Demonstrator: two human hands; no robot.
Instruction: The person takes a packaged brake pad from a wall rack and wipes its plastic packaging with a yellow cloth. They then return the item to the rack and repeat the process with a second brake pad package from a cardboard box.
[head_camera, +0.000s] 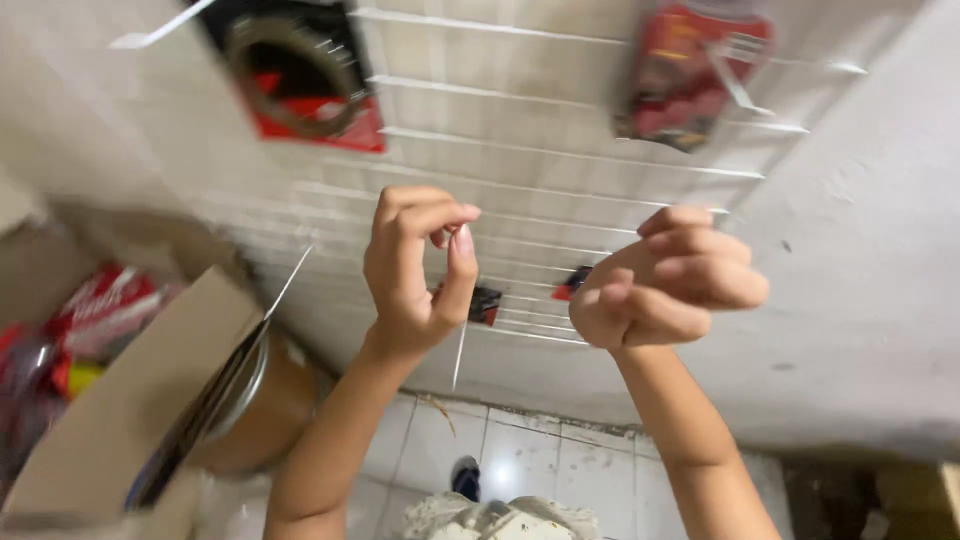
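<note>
The person stands close to a white wire rack (560, 150) fixed on the pale wall (860, 260), and both hands are lifted in front of its lower wires. The left hand (415, 270) pinches a thin white strip (460, 345), maybe a plastic tie, between thumb and forefinger; the strip hangs down from the fingertips, just before the wires in the middle of the rack. The right hand (665, 285) is curled into a loose fist near the right part of the same wires. If it holds something inside I cannot tell, because the fingers hide the palm.

On the rack hang some packets: a red and black packet (305, 85) with a ring shape at the upper left corner, a blurred red packet (690, 75) at the upper right, and two small dark packets (530, 295) low between the hands.

To my judgement the step in hand is to fasten the strip to a wire. The next move needs a fine grip and the free end guided around one thin wire.

At the left an open cardboard box (130, 400) shows red packets (100, 310), with a brown round container (265, 410) beside it. Below is the tiled floor (520, 455).
</note>
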